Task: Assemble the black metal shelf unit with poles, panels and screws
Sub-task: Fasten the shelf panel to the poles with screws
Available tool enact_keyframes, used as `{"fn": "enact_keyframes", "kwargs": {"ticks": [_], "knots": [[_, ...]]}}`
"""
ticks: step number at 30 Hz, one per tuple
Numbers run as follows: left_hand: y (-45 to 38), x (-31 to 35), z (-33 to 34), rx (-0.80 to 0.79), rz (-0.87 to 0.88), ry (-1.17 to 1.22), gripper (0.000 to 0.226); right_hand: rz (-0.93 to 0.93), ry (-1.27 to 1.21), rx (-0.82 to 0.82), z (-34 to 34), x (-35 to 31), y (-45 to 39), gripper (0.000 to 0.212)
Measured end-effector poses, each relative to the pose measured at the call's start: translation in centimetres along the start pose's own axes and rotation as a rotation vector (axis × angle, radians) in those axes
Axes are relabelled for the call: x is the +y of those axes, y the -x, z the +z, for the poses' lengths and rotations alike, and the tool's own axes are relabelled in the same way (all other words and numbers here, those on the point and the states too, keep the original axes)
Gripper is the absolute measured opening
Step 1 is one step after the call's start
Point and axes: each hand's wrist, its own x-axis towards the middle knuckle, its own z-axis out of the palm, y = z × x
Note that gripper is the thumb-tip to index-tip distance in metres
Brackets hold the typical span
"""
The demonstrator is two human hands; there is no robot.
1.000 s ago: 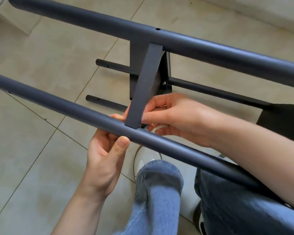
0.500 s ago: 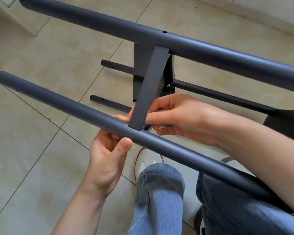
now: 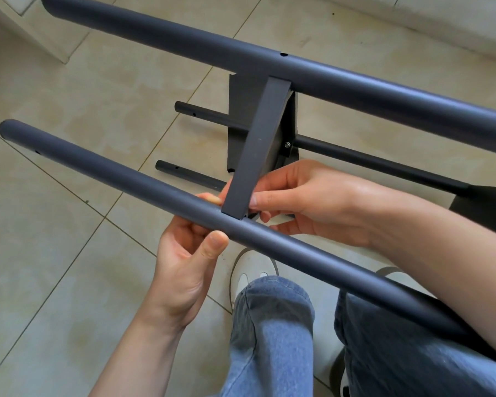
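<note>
Head view looks down past two knees in blue jeans [image 3: 269,325] and a white shoe [image 3: 249,270] on the tiled floor [image 3: 55,224]. Nearest, the left hand [image 3: 184,265] comes up from below and curls round the near pole [image 3: 126,181]: its thumb lies over the front of the tube and its fingertips show above the pole's far side, just beside the foot of the panel [image 3: 255,147]. The near pole runs from upper left down to the lower right, passing under the right forearm. The right hand [image 3: 307,202] reaches in from the right and pinches the panel's lower end between thumb and curled fingers, right where that end meets the near pole. Whether a screw sits between the fingers cannot be told. The panel rises at a tilt to the far pole [image 3: 298,70], which shows a small hole above the joint. Behind the panel a bolt [image 3: 287,144] is visible, and two thinner poles [image 3: 201,113] lie lower, towards the floor.
</note>
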Motion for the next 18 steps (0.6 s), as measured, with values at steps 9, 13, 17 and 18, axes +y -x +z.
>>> {"fn": "enact_keyframes", "kwargs": {"ticks": [9,13,17,18], "knots": [[-0.02,0.13,-0.01,-0.004,-0.016,-0.015,0.077,0.003,-0.011,0.015,0.1,0.14,0.01,0.015],[-0.06,0.21,-0.01,-0.008,-0.022,-0.018,0.073,-0.017,-0.01,0.011,0.14,0.15,0.02,0.011],[-0.09,0.23,-0.04,-0.004,-0.028,-0.006,0.074,-0.027,0.003,0.02,0.02,0.19,0.05,0.012],[-0.1,0.22,-0.05,-0.002,-0.028,-0.002,0.074,-0.023,-0.002,0.019,0.01,0.19,0.06,0.014]]}}
